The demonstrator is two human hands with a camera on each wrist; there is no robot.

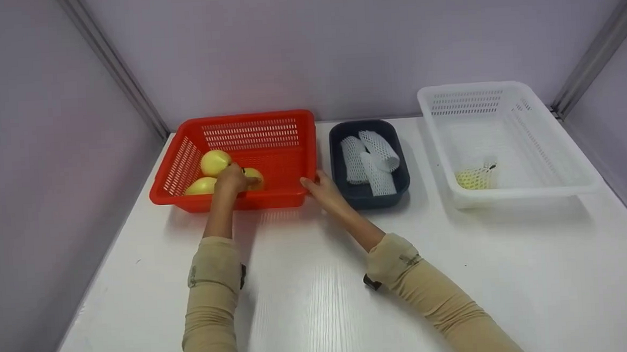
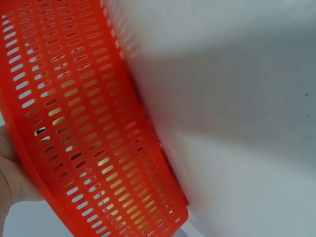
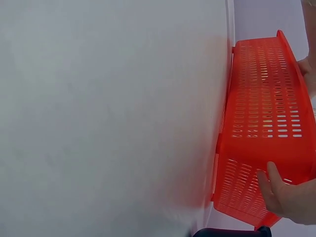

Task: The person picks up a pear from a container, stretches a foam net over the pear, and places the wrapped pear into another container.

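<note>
In the head view, my left hand [image 1: 231,181] reaches over the front rim of the red basket [image 1: 293,198] among round yellow fruits. One fruit [image 1: 215,163] lies behind the hand, another [image 1: 198,186] at its left. Its thumb side lies against a third fruit [image 1: 254,175]; the other fingertips are hidden, so I cannot tell whether they grip it. My right hand [image 1: 324,190] is at the basket's front right corner, thumb at the rim. The right wrist view shows straight, spread fingers [image 3: 271,183] of this hand against the outer wall near that corner.
Right of the red basket stands a dark blue tub [image 1: 371,201] with several white foam net sleeves [image 1: 379,151]. Farther right is a white basket [image 1: 523,193] holding a yellow fruit in a foam net [image 1: 473,179]. Grey partition walls [image 1: 307,47] enclose the white table [image 1: 308,283].
</note>
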